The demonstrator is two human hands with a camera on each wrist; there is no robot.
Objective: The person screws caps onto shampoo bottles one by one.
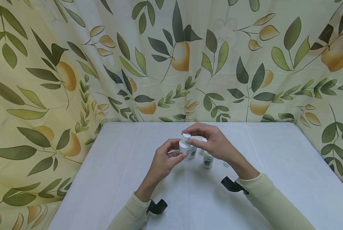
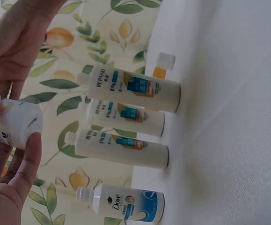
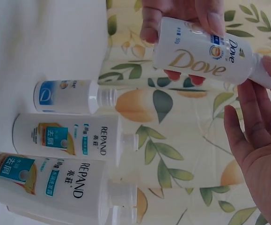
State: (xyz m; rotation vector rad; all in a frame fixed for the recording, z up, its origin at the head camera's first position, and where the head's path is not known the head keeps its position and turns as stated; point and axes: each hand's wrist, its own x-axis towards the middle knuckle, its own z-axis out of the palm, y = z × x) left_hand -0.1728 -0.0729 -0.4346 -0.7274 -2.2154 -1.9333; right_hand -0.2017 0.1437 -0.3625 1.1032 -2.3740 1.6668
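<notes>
A small white Dove bottle (image 3: 191, 49) is held up over the table, roughly upright in the head view. My left hand (image 1: 164, 159) grips its body, thumb on one side and fingers on the other. At the top, my right hand (image 1: 213, 140) pinches the white cap (image 3: 265, 77) between thumb and fingers. Below and behind the hands, a second Dove bottle (image 2: 128, 202) with a blue base stands capless, its threaded neck showing. Beside it stand several white REPAND bottles (image 2: 121, 147), also with bare necks.
A loose white cap (image 2: 165, 61) lies on the white-covered table (image 1: 125, 179) beyond the REPAND bottles. Behind the table's far edge hangs a curtain (image 1: 108, 80) printed with leaves and fruit. Black wrist cameras (image 1: 157, 207) stick out from both sleeves.
</notes>
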